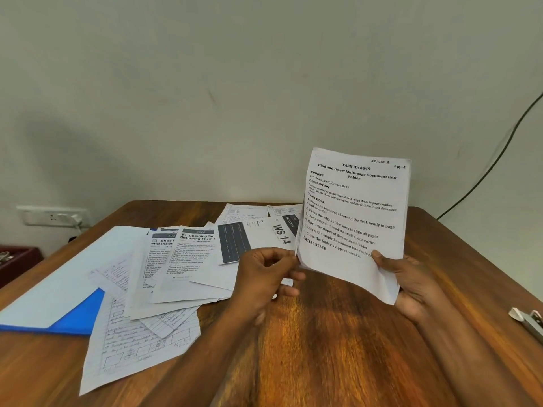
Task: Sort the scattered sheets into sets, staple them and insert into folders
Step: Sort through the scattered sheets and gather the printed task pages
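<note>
A set of printed sheets, its top page headed "TASK ID: 3649", stands upright above the wooden table. My right hand grips its lower right corner. My left hand pinches its lower left edge. Loose printed and handwritten sheets lie fanned out over the table's left and middle. A blue folder lies at the left, partly under a pale sheet. A metal stapler rests at the right edge, cut off by the frame.
A dark red box sits off the table's left side. A white wall socket with a plug is behind it. A black cable runs down the wall at the right.
</note>
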A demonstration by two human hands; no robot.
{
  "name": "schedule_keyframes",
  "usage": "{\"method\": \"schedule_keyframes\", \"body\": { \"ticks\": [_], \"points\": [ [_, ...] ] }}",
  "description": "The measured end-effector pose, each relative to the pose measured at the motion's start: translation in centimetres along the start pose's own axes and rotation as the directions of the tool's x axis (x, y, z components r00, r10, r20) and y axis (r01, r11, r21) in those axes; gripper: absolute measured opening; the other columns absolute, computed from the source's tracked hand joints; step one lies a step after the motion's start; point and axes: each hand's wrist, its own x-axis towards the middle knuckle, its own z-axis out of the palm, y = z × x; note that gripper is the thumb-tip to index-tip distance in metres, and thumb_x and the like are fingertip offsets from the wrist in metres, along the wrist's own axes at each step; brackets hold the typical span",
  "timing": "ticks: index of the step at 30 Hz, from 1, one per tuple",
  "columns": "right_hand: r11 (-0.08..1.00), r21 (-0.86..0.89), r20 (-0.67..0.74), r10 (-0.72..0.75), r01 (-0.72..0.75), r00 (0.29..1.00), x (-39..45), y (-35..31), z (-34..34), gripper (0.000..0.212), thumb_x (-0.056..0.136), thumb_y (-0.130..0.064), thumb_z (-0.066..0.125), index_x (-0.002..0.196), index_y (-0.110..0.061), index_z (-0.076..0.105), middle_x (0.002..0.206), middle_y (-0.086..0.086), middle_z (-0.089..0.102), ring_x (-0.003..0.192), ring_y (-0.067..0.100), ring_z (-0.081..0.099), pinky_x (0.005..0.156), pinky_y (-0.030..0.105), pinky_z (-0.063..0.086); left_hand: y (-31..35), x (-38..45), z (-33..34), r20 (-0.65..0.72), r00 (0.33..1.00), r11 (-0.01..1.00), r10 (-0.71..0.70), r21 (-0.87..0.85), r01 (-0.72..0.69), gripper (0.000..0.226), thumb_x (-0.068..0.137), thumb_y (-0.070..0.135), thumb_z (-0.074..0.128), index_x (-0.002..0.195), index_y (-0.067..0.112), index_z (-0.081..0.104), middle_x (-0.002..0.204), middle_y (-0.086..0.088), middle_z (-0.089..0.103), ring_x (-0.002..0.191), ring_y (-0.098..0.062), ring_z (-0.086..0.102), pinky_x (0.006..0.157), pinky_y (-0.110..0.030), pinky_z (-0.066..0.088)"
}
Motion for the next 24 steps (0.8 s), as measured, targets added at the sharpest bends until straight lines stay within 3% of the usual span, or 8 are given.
{"method": "schedule_keyframes", "body": {
  "ticks": [3,7,8,10,12,20,22,24],
  "points": [
    [1.000,0.014,-0.004,0.000,0.000,1.000,-0.12,0.07,-0.09,0.053,0.078,0.000,0.078,0.129,-0.008,0.069,0.125,0.014,0.075,0.119,0.036,0.069,0.090,0.063,0.056,-0.16,0.05,-0.14,0.023,1.000,1.000,0.018,-0.026,-0.017,0.013,0.092,0.008,0.076,0.105,0.007,0.078,0.087,-0.013,0.080,0.065,-0.017,0.075,0.050,-0.024,0.057],
    [1.000,0.022,0.039,-0.016,0.015,0.999,-0.40,0.06,-0.13,0.106,0.032,-0.014,0.106,0.131,-0.009,0.069,0.127,0.014,0.074,0.119,0.036,0.070,0.090,0.064,0.056,-0.57,0.07,-0.13,0.014,0.999,0.997,0.042,-0.066,-0.041,0.021,0.090,0.002,0.076,0.109,0.009,0.075,0.090,-0.013,0.080,0.071,-0.020,0.077,0.050,-0.027,0.059],
    [0.999,0.028,0.042,-0.019,0.017,0.999,-0.41,0.05,-0.06,0.099,0.039,-0.012,0.104,0.131,-0.009,0.068,0.127,0.014,0.074,0.119,0.037,0.070,0.091,0.065,0.054,-0.64,0.09,-0.14,0.007,0.999,0.997,0.049,-0.067,-0.049,0.022,0.090,0.001,0.076,0.110,0.009,0.073,0.089,-0.012,0.080,0.071,-0.021,0.077,0.051,-0.028,0.059],
    [0.999,0.042,0.036,-0.016,0.015,0.999,-0.41,-0.02,-0.01,0.067,0.068,-0.002,0.086,0.132,-0.008,0.067,0.128,0.015,0.073,0.121,0.038,0.068,0.096,0.066,0.052,-0.72,0.10,-0.12,0.001,0.998,0.996,0.066,-0.063,-0.066,0.021,0.090,-0.001,0.075,0.109,0.009,0.069,0.087,-0.012,0.079,0.070,-0.022,0.077,0.051,-0.029,0.059],
    [0.999,0.039,0.021,-0.006,0.005,1.000,-0.25,-0.03,-0.09,0.054,0.080,0.002,0.073,0.133,-0.008,0.067,0.128,0.015,0.073,0.123,0.038,0.067,0.105,0.065,0.049,-0.81,0.10,-0.12,0.001,0.996,0.996,0.084,-0.042,-0.084,0.017,0.092,-0.004,0.072,0.105,0.008,0.071,0.088,-0.013,0.079,0.069,-0.022,0.076,0.049,-0.028,0.057],
    [0.999,0.045,0.004,-0.008,0.007,1.000,-0.26,0.06,0.08,0.047,0.087,0.003,0.071,0.133,-0.007,0.067,0.129,0.016,0.072,0.122,0.039,0.067,0.110,0.062,0.046,-0.62,-0.28,0.02,-0.019,0.995,0.996,0.093,0.015,-0.093,0.018,0.093,-0.006,0.067,0.099,0.007,0.079,0.088,-0.014,0.079,0.055,-0.013,0.071,0.046,-0.022,0.054],
    [0.999,0.050,0.010,-0.021,0.020,1.000,-0.42,0.05,0.16,0.057,0.078,0.000,0.079,0.133,-0.007,0.067,0.129,0.016,0.072,0.123,0.039,0.067,0.110,0.062,0.046,-0.68,-0.29,0.00,-0.021,0.994,0.995,0.103,-0.003,-0.103,0.012,0.090,-0.002,0.074,0.099,0.006,0.078,0.087,-0.013,0.079,0.058,-0.016,0.073,0.047,-0.024,0.055],
    [0.998,0.042,0.022,-0.038,0.037,0.999,-0.57,0.06,0.24,0.087,0.050,-0.010,0.100,0.132,-0.008,0.068,0.128,0.015,0.073,0.121,0.037,0.069,0.108,0.062,0.047,-0.79,-0.29,0.00,-0.032,0.993,0.993,0.112,-0.020,-0.113,0.016,0.084,0.003,0.083,0.098,0.004,0.077,0.086,-0.013,0.079,0.063,-0.020,0.075,0.047,-0.024,0.055]
  ]
}}
